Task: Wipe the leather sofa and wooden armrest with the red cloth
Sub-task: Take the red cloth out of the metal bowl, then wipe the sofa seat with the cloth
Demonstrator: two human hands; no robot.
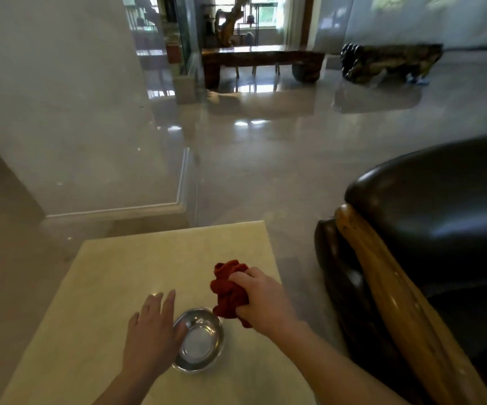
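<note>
My right hand (261, 296) grips a crumpled red cloth (228, 287) just above the far right rim of a small steel bowl (200, 340). My left hand (153, 331) lies flat with fingers spread, touching the bowl's left rim. The bowl stands on a pale stone side table (119, 273). To the right is the dark leather sofa (440, 217), and along its near side runs the glossy wooden armrest (382, 276). Neither hand touches the sofa.
Polished stone floor (265, 159) stretches ahead. A marble column (61, 97) with a stepped base rises at the left. Far back stand a dark wooden bench (262, 59) and a carved wooden root piece (391, 62).
</note>
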